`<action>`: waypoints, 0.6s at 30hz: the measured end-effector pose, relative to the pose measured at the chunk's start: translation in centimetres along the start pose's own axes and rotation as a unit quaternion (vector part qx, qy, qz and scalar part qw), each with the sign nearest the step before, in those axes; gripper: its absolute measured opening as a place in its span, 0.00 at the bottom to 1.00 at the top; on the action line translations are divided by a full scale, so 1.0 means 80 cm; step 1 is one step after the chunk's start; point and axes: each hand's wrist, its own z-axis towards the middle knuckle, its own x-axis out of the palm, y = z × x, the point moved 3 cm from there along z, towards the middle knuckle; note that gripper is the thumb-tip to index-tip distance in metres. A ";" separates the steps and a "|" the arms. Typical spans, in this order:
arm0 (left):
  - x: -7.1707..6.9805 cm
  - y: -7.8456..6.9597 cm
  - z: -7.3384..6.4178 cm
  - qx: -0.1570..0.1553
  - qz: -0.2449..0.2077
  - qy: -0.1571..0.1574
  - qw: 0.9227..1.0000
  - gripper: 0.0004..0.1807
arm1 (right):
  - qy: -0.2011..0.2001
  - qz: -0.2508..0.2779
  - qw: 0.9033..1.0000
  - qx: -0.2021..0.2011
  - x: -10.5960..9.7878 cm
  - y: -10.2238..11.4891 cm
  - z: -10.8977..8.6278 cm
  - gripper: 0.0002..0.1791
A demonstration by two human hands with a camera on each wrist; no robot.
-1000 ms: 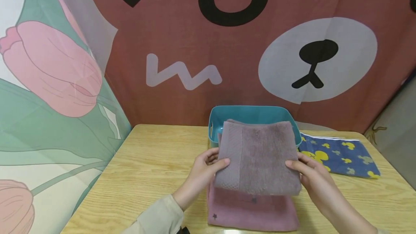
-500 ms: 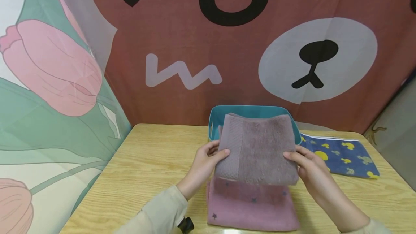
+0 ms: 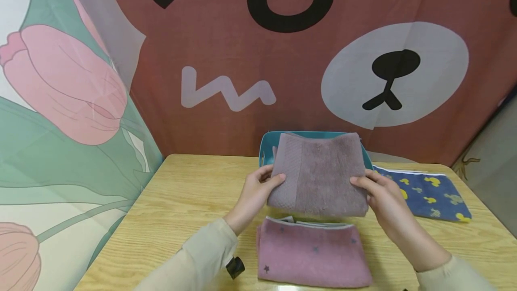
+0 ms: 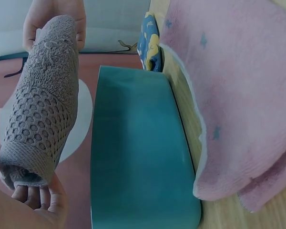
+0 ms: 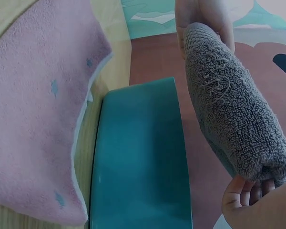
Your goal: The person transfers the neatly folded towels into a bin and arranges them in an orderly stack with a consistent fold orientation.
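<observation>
A folded greyish-mauve towel (image 3: 323, 174) hangs in the air between both hands, in front of the teal basket (image 3: 264, 149). Its left edge is pinched by my left hand (image 3: 256, 194), thumb on the near face and fingers behind. On the opposite edge my right hand (image 3: 385, 196) grips it the same way. Both wrist views show the towel (image 4: 43, 100) raised above the level of the basket (image 5: 140, 157). Below it on the table lies a folded pink towel (image 3: 315, 255) with small stars, touched by neither hand. What the basket holds is hidden in the head view.
A folded blue cloth (image 3: 438, 196) with yellow figures lies on the wooden table (image 3: 194, 192), right of the basket. Behind the table hangs a curtain (image 3: 226, 48) with a bear print. A black object (image 3: 235, 267) shows by the left sleeve.
Both hands have carried the mauve towel upward and away, toward the basket. More of the pink towel, including its far edge, now shows beneath it.
</observation>
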 end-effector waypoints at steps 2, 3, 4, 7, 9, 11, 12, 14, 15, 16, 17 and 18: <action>0.000 -0.001 0.003 0.001 0.002 0.000 1.000 0.23 | -0.002 -0.015 1.000 0.000 0.000 0.002 0.003 0.37; 0.000 -0.002 0.005 0.002 0.003 0.000 1.000 0.23 | -0.004 -0.020 1.000 -0.001 0.000 0.003 0.005 0.37; 0.000 -0.003 0.007 0.004 0.004 0.000 1.000 0.23 | -0.008 -0.025 1.000 0.000 0.000 0.005 0.006 0.37; 0.000 -0.005 0.012 0.012 0.009 -0.004 1.000 0.23 | -0.018 -0.024 1.000 0.008 0.001 0.009 0.011 0.37; 0.000 -0.007 0.015 0.023 0.013 -0.007 1.000 0.23 | -0.018 -0.016 1.000 0.011 0.002 0.012 0.013 0.40; 0.001 -0.009 0.018 0.032 0.016 -0.007 0.999 0.23 | -0.019 -0.010 1.000 0.012 0.003 0.014 0.015 0.43; 0.001 -0.009 0.020 0.034 0.016 -0.007 0.999 0.23 | -0.017 -0.007 1.000 0.010 0.004 0.016 0.015 0.45; 0.001 -0.011 0.023 0.034 0.018 -0.004 0.999 0.22 | -0.017 -0.010 1.000 0.006 0.005 0.019 0.018 0.45; 0.001 -0.011 0.025 0.034 0.019 -0.003 0.999 0.22 | -0.020 -0.014 1.000 0.004 0.006 0.020 0.019 0.45; 0.001 -0.012 0.027 0.034 0.020 0.000 0.999 0.22 | -0.024 -0.016 1.000 0.005 0.006 0.020 0.021 0.45; 0.001 -0.012 0.029 0.034 0.021 0.003 0.999 0.21 | -0.028 -0.018 0.999 0.005 0.006 0.021 0.024 0.44; 0.001 -0.013 0.031 0.037 0.023 0.005 0.999 0.21 | -0.033 -0.019 0.999 0.005 0.006 0.022 0.026 0.44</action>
